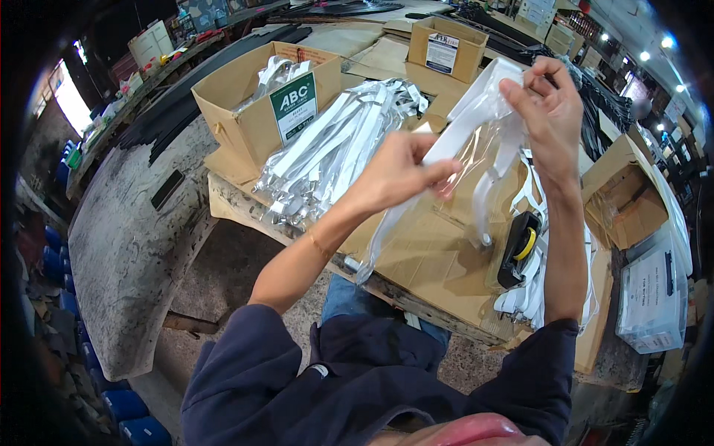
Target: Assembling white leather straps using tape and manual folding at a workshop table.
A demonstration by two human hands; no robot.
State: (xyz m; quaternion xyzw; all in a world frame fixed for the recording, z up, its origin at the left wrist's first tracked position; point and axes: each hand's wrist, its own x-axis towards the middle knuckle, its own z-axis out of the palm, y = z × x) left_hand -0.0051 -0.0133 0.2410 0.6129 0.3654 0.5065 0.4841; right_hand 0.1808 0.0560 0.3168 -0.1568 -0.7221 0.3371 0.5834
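A white strap point(468, 119) is stretched between my two hands above the cardboard-covered table. My left hand point(398, 171) is closed around its lower length, the thumb pointing right. One end hangs down past the table's front edge. My right hand point(547, 111) pinches the folded top part, with shiny clear plastic film point(480, 152) beside it. Another white length dangles beneath the right hand. A large pile of white straps with clear plastic and metal-looking ends point(346, 137) lies left of my hands. Below my right hand is a black tool with a yellow part point(518, 249), its kind unclear.
More white straps point(520, 306) lie by the black tool. An open cardboard box point(238, 123) holding straps stands at the left, and another box point(439, 56) at the back. To the right are an open carton point(628, 197) and a clear plastic bin point(651, 297). A dark phone-like slab point(168, 190) lies left.
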